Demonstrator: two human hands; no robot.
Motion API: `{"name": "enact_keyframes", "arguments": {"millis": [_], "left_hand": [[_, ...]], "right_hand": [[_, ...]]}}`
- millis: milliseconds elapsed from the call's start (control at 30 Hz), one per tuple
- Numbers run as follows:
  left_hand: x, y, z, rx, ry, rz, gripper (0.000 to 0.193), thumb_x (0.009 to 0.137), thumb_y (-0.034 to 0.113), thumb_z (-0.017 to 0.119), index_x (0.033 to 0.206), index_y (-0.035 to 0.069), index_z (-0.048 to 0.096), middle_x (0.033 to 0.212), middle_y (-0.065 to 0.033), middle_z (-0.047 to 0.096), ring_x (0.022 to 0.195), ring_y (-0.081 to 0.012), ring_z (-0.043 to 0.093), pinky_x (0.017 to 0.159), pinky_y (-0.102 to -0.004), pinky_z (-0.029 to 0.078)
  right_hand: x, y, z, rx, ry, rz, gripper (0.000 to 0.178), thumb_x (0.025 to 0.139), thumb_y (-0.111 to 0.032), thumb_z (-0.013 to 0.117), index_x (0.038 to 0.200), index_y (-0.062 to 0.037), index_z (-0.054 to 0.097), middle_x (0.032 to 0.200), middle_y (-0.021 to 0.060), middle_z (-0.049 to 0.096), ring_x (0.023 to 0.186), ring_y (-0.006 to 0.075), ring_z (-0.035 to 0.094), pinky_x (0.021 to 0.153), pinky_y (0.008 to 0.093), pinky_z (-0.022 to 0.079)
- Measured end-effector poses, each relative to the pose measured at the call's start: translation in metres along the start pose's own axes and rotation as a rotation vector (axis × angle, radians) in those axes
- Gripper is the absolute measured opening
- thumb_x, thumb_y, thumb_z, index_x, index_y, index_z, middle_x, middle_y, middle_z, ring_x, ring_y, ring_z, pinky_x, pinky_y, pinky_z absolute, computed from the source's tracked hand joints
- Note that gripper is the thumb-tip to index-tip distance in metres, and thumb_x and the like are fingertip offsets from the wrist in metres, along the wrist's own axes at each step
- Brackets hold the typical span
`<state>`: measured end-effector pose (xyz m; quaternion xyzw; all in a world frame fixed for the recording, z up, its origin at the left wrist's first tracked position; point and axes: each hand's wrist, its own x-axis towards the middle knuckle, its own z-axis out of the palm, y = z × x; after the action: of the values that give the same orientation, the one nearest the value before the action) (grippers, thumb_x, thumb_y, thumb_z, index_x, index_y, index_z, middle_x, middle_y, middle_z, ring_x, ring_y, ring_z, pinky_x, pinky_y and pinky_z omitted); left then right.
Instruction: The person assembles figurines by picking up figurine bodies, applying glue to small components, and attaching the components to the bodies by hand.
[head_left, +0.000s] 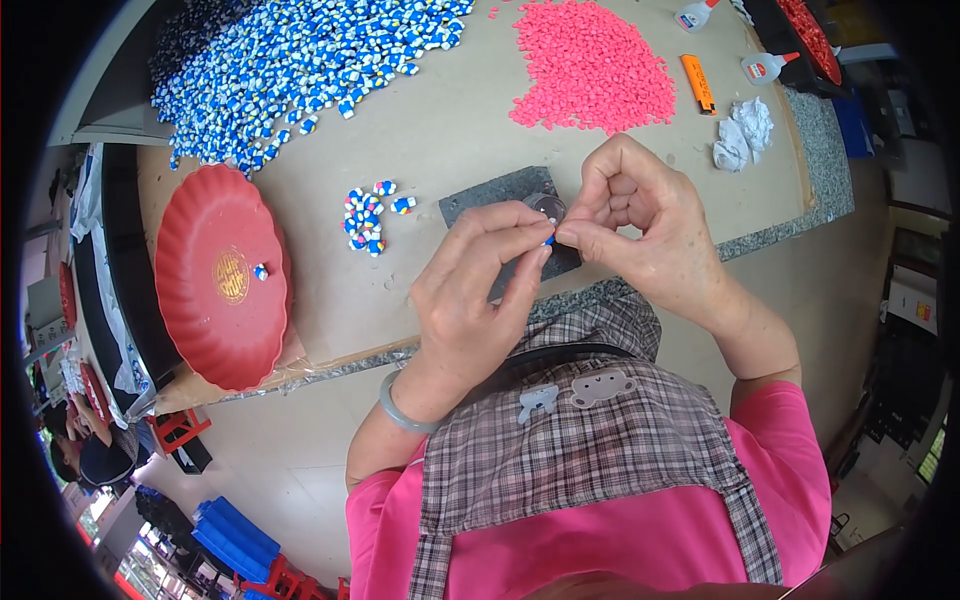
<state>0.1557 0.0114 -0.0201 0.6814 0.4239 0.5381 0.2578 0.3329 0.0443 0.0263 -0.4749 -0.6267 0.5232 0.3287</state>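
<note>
Between my left hand's [470, 290] thumb and fingers sits a small blue-and-white piece [549, 240]. My right hand [645, 215] meets it there, thumb and forefinger pinched against the piece; whatever the tips hold is too small to make out. Beneath both hands lies a dark grey slab [480, 197], with a small round clear dish [541, 203] partly hidden by my fingers. To the left, a little cluster of blue-and-white pieces [362, 222] shows pink and yellow spots. A red scalloped plate [205, 290] farther left carries one similar piece [261, 271].
A large heap of blue-and-white pieces [300, 75] covers the far left; a heap of small pink pieces [590, 65] lies far right of centre. Beyond are an orange box cutter [698, 84], crumpled white tissue [745, 133], glue bottles [765, 67] and a dark tray [790, 50] of red pieces.
</note>
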Motion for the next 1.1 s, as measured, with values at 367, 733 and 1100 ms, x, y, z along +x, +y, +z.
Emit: {"name": "enact_keyframes", "arguments": {"millis": [367,733,1100], "left_hand": [[0.003,-0.003,-0.025,0.053,-0.011,0.006,0.021,0.075,-0.01,0.071,0.093,-0.001,0.067,0.096,-0.0127,0.069,0.085,-0.0219,0.068,0.07,-0.0298,0.056],[-0.014,-0.034,-0.076,0.75,-0.043,-0.143,0.021,0.083,-0.009,0.059,0.1,-0.001,0.066,0.1,-0.0121,0.065,0.091,-0.0277,0.061,0.08,-0.0371,0.05],[0.062,-0.069,-0.065,0.847,-0.058,-0.027,0.022,0.081,-0.001,0.063,0.102,0.003,0.067,0.102,-0.015,0.062,0.1,-0.0344,0.059,0.084,-0.0421,0.049]], "right_hand": [[0.016,0.001,-0.037,-0.194,-0.015,-0.094,0.013,0.085,-0.004,0.07,0.089,-0.0023,0.058,0.078,-0.0008,0.062,0.072,0.0055,0.059,0.063,0.0217,0.05],[0.045,0.074,-0.052,-0.707,0.239,-0.277,0.008,0.083,-0.007,0.068,0.089,-0.0025,0.066,0.084,0.0103,0.063,0.076,0.0291,0.064,0.068,0.0389,0.052],[0.051,0.073,-0.051,-0.917,0.134,-0.517,0.008,0.081,-0.008,0.069,0.088,-0.0042,0.066,0.085,0.0078,0.059,0.075,0.0272,0.063,0.063,0.0392,0.053]]}}
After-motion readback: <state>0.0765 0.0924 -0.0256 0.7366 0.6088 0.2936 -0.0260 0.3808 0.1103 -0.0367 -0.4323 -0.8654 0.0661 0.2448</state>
